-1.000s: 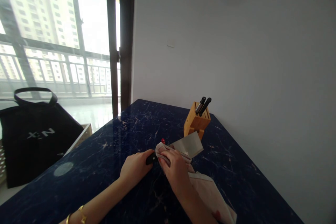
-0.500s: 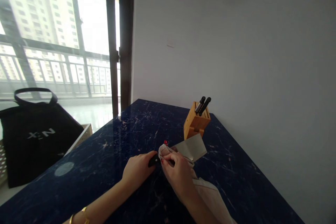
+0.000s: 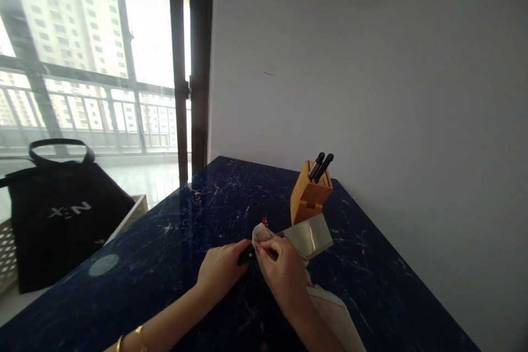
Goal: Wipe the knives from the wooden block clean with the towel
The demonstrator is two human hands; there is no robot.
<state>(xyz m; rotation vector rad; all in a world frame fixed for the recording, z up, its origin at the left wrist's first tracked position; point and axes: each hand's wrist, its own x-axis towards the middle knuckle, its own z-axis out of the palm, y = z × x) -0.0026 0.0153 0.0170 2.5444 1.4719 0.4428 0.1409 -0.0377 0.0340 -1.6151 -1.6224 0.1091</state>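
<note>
My left hand (image 3: 220,272) is closed round the black handle of a cleaver (image 3: 311,235), whose wide steel blade points right, towards the knife block. Pressed onto the blade near the handle is a beige cloth (image 3: 330,311), pinched in my right hand (image 3: 282,269); the rest of it trails back under my right forearm. A wooden knife block (image 3: 309,198) with two black handles sticking out stands just behind the blade.
The dark blue marble-patterned counter (image 3: 185,242) runs along a white wall (image 3: 371,93) on the right. A black tote bag (image 3: 61,212) sits in a crate to the left, off the counter. Tall glass doors with a dark frame (image 3: 190,66) stand behind.
Both hands, the cloth and the cleaver have shifted slightly right and toward me in the picture; the grip on handle and cloth is the same.
</note>
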